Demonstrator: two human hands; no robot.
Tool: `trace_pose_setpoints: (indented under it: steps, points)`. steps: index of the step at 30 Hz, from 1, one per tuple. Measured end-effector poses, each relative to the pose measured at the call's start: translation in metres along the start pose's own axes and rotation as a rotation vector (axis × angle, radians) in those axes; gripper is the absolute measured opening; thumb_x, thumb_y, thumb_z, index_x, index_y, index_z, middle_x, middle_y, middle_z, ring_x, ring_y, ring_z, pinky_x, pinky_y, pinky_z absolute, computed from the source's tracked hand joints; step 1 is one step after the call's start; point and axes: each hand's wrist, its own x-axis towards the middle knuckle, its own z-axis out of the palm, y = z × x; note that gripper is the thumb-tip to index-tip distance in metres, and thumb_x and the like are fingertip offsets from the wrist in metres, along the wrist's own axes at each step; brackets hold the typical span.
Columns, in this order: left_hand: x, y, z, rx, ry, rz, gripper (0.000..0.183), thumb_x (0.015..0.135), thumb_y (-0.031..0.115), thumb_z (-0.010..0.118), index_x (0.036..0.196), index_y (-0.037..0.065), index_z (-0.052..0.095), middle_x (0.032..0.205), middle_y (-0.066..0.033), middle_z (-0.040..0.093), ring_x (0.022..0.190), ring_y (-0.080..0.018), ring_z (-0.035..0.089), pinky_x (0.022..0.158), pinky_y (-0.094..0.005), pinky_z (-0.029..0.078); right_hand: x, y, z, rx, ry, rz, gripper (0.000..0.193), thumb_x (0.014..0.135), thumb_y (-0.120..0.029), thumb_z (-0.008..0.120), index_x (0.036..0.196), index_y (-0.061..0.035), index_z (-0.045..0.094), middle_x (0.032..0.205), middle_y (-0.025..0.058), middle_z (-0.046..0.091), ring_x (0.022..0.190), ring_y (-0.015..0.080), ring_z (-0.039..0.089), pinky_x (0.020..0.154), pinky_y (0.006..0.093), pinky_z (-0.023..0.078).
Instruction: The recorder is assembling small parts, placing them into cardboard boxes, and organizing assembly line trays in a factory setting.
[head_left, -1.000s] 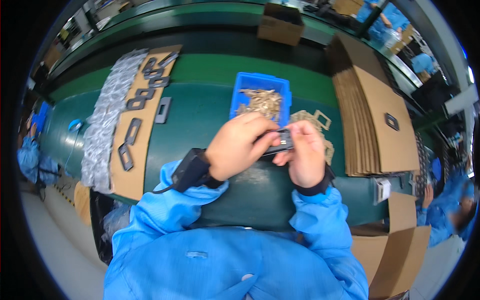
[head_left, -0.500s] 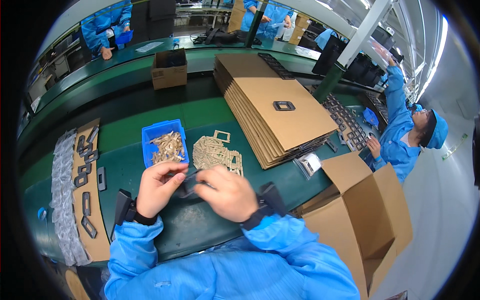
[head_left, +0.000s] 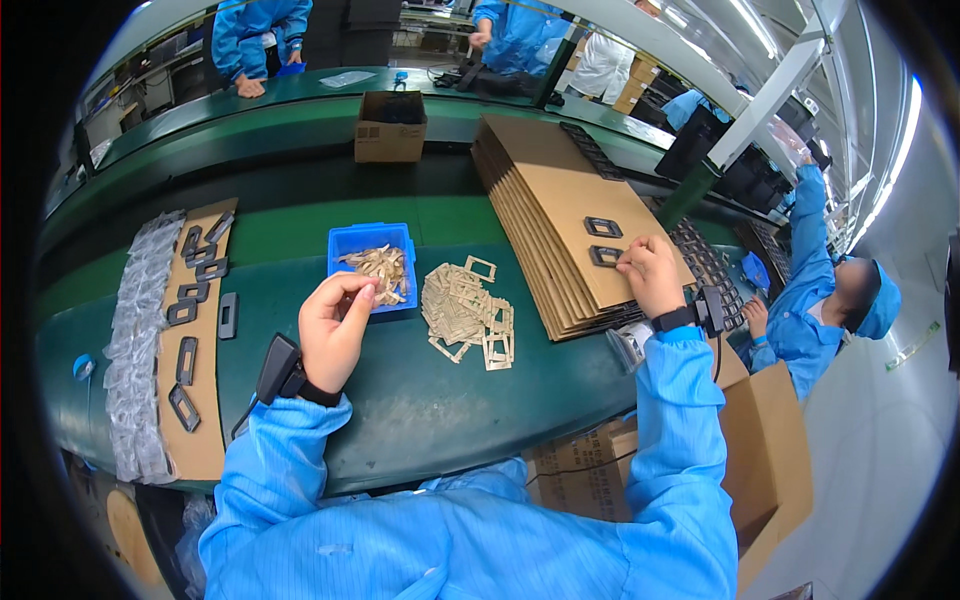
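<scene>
My right hand (head_left: 655,278) reaches over the cardboard stack (head_left: 560,190) and pinches the edge of a black rectangular frame (head_left: 604,256) lying at its top sheet. Just beyond it rests another black frame (head_left: 602,227). My left hand (head_left: 335,328) is held at the near edge of a blue bin (head_left: 371,231), thumb and fingertips pressed together; what they hold, if anything, is too small to make out. Crumpled tan strips (head_left: 385,268) lie in the bin. Between my hands, a pile of flat beige rectangular gaskets (head_left: 455,305) is spread on the green table.
At left, several black frames (head_left: 187,360) lie on a cardboard strip beside clear plastic wrapping (head_left: 140,330). A small carton (head_left: 390,140) stands behind the bin. An open carton (head_left: 770,450) is at lower right. A co-worker (head_left: 810,300) sits at right near rows of black frames.
My hands were together over a dark piece before me. The right has moved to the cardboard stack with a black frame, beside the one lying there; the left now stays by the bin.
</scene>
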Motion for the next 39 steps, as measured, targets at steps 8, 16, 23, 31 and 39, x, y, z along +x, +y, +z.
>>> trace_pose_setpoints:
  steps: [8,16,23,31,39]
  points:
    - [0.003,-0.011,-0.005,-0.006,0.032,0.018,0.009,0.093,0.003,0.062,0.098,-0.002,0.067,0.091,-0.0024,0.065,0.078,-0.0066,0.058,0.07,-0.0209,0.046,0.011,-0.042,-0.013,-0.178,0.176,-0.054,0.026,0.07,0.001,0.074,0.094,-0.0029,0.067,0.096,0.0146,0.059,0.096,0.0357,0.057,0.083,0.0416,0.047]
    - [0.004,0.012,-0.004,0.276,-0.07,0.133,0.012,0.09,0.003,0.063,0.1,0.0,0.069,0.095,-0.0087,0.067,0.084,-0.0147,0.064,0.07,-0.0253,0.05,-0.013,-0.184,0.053,0.799,0.024,-0.104,0.007,0.078,-0.001,0.072,0.083,-0.0026,0.067,0.086,0.0131,0.064,0.081,0.027,0.063,0.072,0.0358,0.051]
    - [0.084,0.05,-0.033,0.652,0.15,0.358,0.021,0.088,0.005,0.064,0.108,0.002,0.067,0.105,-0.0099,0.067,0.093,-0.0185,0.065,0.071,-0.0267,0.052,0.001,-0.196,0.103,0.835,0.164,-0.225,0.007,0.078,-0.004,0.071,0.08,-0.0016,0.065,0.085,0.0135,0.066,0.08,0.031,0.064,0.072,0.0375,0.051]
    - [0.255,-0.044,-0.058,1.102,0.016,0.2,0.03,0.081,0.018,0.067,0.109,0.007,0.07,0.114,-0.0177,0.067,0.108,-0.033,0.062,0.097,-0.0406,0.046,-0.021,-0.202,0.11,0.878,0.179,-0.397,0.011,0.072,-0.002,0.074,0.077,-0.004,0.065,0.079,0.0078,0.065,0.07,0.0264,0.062,0.061,0.0351,0.05]
    - [0.309,-0.166,-0.009,1.523,-0.128,0.533,0.053,0.08,0.012,0.063,0.131,0.021,0.058,0.136,-0.0045,0.057,0.134,-0.0297,0.042,0.111,-0.0504,0.033,-0.017,-0.196,0.118,0.793,0.216,-0.43,0.01,0.074,-0.008,0.074,0.076,-0.0073,0.064,0.08,0.0035,0.061,0.069,0.0205,0.06,0.054,0.0315,0.049]
